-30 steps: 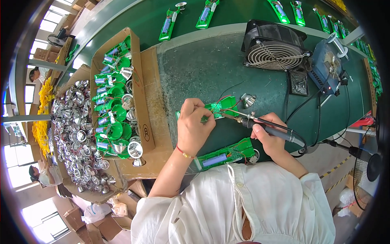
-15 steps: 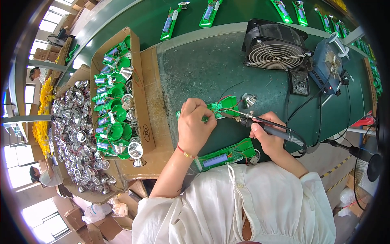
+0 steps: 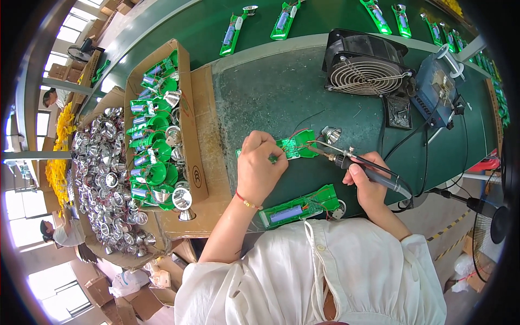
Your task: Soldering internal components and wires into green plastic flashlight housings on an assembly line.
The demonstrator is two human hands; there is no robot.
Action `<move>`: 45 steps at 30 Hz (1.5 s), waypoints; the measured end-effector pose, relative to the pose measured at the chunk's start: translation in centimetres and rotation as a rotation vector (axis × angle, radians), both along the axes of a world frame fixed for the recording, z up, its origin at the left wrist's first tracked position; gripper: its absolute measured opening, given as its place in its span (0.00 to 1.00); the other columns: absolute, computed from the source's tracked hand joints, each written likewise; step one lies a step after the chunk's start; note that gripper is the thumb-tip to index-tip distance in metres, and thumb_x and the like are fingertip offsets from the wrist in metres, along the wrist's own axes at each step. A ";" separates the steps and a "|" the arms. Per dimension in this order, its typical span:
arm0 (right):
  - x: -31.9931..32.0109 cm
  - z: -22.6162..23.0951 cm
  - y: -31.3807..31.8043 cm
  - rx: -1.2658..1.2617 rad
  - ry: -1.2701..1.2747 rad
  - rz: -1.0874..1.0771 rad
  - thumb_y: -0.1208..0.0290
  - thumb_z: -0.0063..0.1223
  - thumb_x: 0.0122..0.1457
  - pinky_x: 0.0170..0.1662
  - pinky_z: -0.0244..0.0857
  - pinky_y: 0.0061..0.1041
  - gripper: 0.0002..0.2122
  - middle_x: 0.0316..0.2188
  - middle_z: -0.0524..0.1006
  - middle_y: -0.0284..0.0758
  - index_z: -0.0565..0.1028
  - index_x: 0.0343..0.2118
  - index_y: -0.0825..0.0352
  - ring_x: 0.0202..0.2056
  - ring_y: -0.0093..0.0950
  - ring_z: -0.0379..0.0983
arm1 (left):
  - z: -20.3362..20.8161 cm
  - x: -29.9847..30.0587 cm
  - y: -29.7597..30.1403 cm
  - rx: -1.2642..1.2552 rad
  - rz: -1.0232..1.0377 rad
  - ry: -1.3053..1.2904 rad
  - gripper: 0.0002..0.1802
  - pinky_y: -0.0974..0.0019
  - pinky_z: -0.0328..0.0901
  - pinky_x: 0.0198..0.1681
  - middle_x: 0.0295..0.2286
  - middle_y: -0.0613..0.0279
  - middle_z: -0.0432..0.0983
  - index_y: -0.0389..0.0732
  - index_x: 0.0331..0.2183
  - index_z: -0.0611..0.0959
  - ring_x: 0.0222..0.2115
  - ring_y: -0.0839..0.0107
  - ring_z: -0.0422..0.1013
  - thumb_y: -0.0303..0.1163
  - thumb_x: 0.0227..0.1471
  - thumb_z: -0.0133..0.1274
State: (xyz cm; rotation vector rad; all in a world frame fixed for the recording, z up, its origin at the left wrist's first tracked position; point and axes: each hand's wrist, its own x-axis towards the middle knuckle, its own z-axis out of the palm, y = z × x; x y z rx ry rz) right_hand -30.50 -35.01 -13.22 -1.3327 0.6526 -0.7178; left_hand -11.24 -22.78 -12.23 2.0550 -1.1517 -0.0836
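Observation:
My left hand (image 3: 262, 161) is closed over the left part of a green lamp housing (image 3: 307, 140) with a circuit board. The fingertips are pinched, and what they grip is hidden. In my right hand (image 3: 366, 181) is a soldering iron (image 3: 374, 176) with a thin metal feed tube beside it. Its tip hovers around the housing's right end, close to thin wires; I cannot tell whether it touches. Just right of that end lies a silver reflector cup (image 3: 331, 134). Nearer to me, a second green housing (image 3: 298, 207) holds a blue cylindrical battery.
At left, a cardboard box (image 3: 196, 162) holds green lamp assemblies, beside a heap of silver reflectors (image 3: 105, 179). A black fan (image 3: 365, 67), a small black tray (image 3: 398, 112) and a blue soldering station (image 3: 435, 86) stand at the back right. More lamp assemblies (image 3: 230, 35) lie beyond the ledge.
My right hand has drawn the soldering iron to the right, from the middle of the board to the housing's right end. My left hand stays in place.

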 end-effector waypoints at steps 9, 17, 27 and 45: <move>-0.7 -0.1 -0.2 0.032 0.003 0.016 0.74 0.53 0.52 0.21 0.63 0.17 0.07 0.18 0.72 0.35 0.68 0.30 0.71 0.19 0.20 0.69 | 0.2 0.1 0.0 0.044 -0.007 -0.009 0.03 0.70 0.65 0.26 0.27 0.60 0.71 0.37 0.18 0.79 0.25 0.67 0.69 0.21 0.31 0.56; -2.0 0.1 -1.7 -0.056 -0.059 -0.096 0.76 0.51 0.53 0.20 0.63 0.15 0.06 0.18 0.72 0.35 0.68 0.30 0.72 0.18 0.20 0.69 | 0.8 0.0 0.0 0.081 -0.027 -0.013 0.04 0.64 0.65 0.32 0.26 0.61 0.70 0.40 0.16 0.76 0.30 0.62 0.69 0.23 0.30 0.57; -8.0 -1.7 -5.7 -0.590 0.171 -0.521 0.75 0.52 0.54 0.29 0.62 0.14 0.09 0.24 0.73 0.33 0.68 0.35 0.73 0.24 0.17 0.68 | 0.9 0.4 0.7 0.082 -0.057 -0.032 0.06 0.67 0.65 0.29 0.27 0.60 0.70 0.40 0.20 0.78 0.29 0.64 0.69 0.22 0.32 0.58; -7.9 -0.7 -7.2 -0.568 0.259 -0.565 0.73 0.53 0.52 0.27 0.63 0.15 0.08 0.21 0.71 0.32 0.70 0.31 0.71 0.22 0.17 0.68 | 3.5 0.8 5.2 -0.006 -0.027 -0.072 0.07 0.66 0.63 0.26 0.21 0.56 0.70 0.35 0.29 0.80 0.22 0.63 0.68 0.19 0.42 0.54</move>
